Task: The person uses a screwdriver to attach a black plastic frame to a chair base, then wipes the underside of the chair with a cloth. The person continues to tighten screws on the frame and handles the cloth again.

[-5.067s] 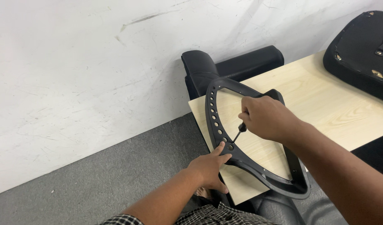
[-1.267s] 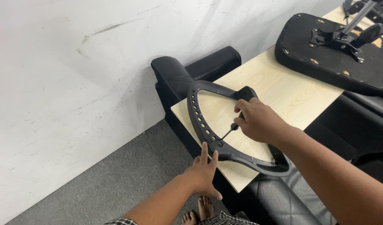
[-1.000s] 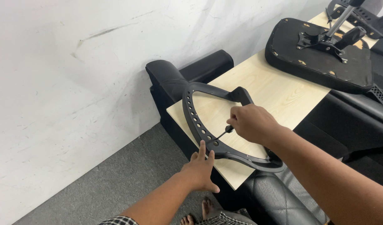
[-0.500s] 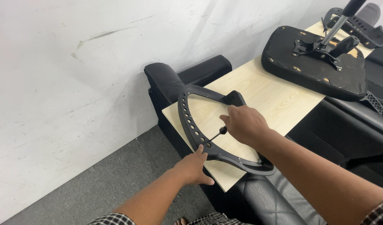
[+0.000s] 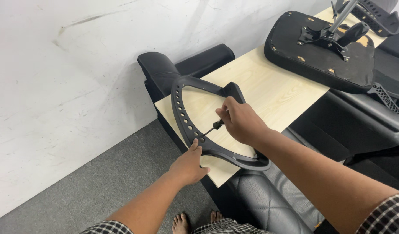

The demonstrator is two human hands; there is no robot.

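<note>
Pale wood-grain board (image 5: pixel 273 93) lies across black leather seating (image 5: pixel 260 199), forming the work surface beside a scuffed white wall (image 5: pixel 69 73); grey carpet (image 5: pixel 99 186) covers the floor below. On the board's near end rests a black plastic chair frame (image 5: pixel 186 117), a curved loop with a row of holes along its left side. The right hand (image 5: pixel 240 123) is closed around the handle of a small screwdriver (image 5: pixel 210 128), whose tip meets the frame's lower left curve. The left hand (image 5: pixel 188 162) presses on the frame's near edge, fingers loosely spread, gripping nothing. At the board's far end sits an upturned black seat base (image 5: pixel 321 52) with its metal mechanism up.
</note>
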